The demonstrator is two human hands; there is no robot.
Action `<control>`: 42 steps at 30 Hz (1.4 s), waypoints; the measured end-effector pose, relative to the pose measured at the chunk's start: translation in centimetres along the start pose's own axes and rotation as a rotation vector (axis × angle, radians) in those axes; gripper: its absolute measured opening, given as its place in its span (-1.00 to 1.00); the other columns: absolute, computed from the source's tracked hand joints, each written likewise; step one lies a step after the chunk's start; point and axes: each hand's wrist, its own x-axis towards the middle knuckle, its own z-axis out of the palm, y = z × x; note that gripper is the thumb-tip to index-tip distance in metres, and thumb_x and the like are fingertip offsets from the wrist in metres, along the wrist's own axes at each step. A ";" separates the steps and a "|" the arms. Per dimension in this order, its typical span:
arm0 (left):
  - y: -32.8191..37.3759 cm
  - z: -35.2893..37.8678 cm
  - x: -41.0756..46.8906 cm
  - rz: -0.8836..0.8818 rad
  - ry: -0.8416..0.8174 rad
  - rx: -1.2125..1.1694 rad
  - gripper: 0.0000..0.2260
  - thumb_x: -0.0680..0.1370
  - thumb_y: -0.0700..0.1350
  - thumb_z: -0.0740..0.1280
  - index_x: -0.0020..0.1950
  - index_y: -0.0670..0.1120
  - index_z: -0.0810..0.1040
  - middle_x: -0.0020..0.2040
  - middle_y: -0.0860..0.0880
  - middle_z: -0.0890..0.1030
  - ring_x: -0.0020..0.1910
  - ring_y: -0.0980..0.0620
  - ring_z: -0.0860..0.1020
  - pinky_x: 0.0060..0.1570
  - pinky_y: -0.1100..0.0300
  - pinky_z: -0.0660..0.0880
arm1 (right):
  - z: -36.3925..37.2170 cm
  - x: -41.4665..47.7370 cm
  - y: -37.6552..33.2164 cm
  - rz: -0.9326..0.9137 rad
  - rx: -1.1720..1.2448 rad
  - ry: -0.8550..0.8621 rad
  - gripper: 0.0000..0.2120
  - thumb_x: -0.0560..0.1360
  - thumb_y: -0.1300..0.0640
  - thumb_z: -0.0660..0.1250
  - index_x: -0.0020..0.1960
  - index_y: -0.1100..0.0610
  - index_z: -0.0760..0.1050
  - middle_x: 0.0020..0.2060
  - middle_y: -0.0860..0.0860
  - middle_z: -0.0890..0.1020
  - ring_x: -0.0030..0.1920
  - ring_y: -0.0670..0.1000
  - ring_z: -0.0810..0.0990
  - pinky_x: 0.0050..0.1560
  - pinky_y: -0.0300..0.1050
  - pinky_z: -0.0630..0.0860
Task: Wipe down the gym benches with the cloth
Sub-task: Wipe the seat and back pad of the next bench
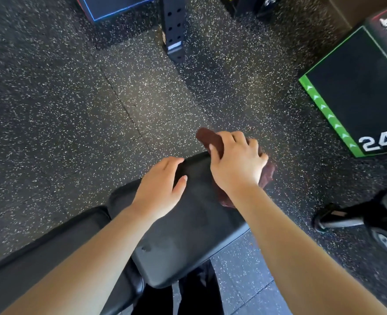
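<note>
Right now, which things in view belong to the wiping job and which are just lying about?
Job: bench pad, brown cloth, right hand gripping it, left hand holding the pad's edge.
Lying about: green-edged box, blue-edged box, rack upright.

One bench (pixel 188 235), one cloth (pixel 210 138), two hands (pixel 160 189) (pixel 235 164), two boxes (pixel 358 87) (pixel 115 7).
</note>
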 end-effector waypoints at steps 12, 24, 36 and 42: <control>1.2 1.1 -0.5 -0.002 0.022 0.026 -0.57 0.55 -0.14 0.23 0.41 -0.15 0.28 0.35 -0.08 0.40 0.32 -0.07 0.37 0.32 0.02 0.31 | 2.2 -9.8 5.1 0.162 0.357 0.277 -0.60 0.46 -0.10 0.20 0.25 -0.02 0.49 0.28 0.00 0.49 0.15 0.23 0.43 0.05 0.21 0.40; 1.7 3.1 -0.9 -0.066 0.131 0.096 -0.52 0.50 -0.08 0.11 0.41 -0.16 0.27 0.35 -0.12 0.40 0.32 -0.13 0.36 0.30 -0.03 0.26 | 1.1 -6.2 5.5 0.139 0.339 0.228 -0.64 0.49 -0.09 0.24 0.28 -0.08 0.43 0.25 -0.06 0.47 0.15 0.19 0.42 0.01 0.20 0.41; -4.2 1.3 -3.1 0.110 -0.003 0.145 -0.49 0.56 -0.04 0.22 0.49 -0.02 0.18 0.41 -0.16 0.33 0.39 -0.14 0.29 0.31 -0.09 0.31 | 8.1 -16.6 0.0 -0.025 -0.041 0.233 -0.54 0.32 -0.04 0.41 0.22 -0.15 0.48 0.27 -0.08 0.45 0.22 0.17 0.34 -0.01 0.31 0.37; -12.7 -0.8 -8.1 0.168 -0.110 0.267 -0.44 0.55 -0.02 0.24 0.51 0.04 0.11 0.49 -0.13 0.19 0.44 -0.11 0.22 0.33 -0.07 0.32 | 7.0 -12.0 -4.2 0.159 0.031 0.303 -0.63 0.48 -0.04 0.31 0.27 -0.11 0.44 0.30 -0.03 0.43 0.27 0.21 0.30 0.10 0.28 0.26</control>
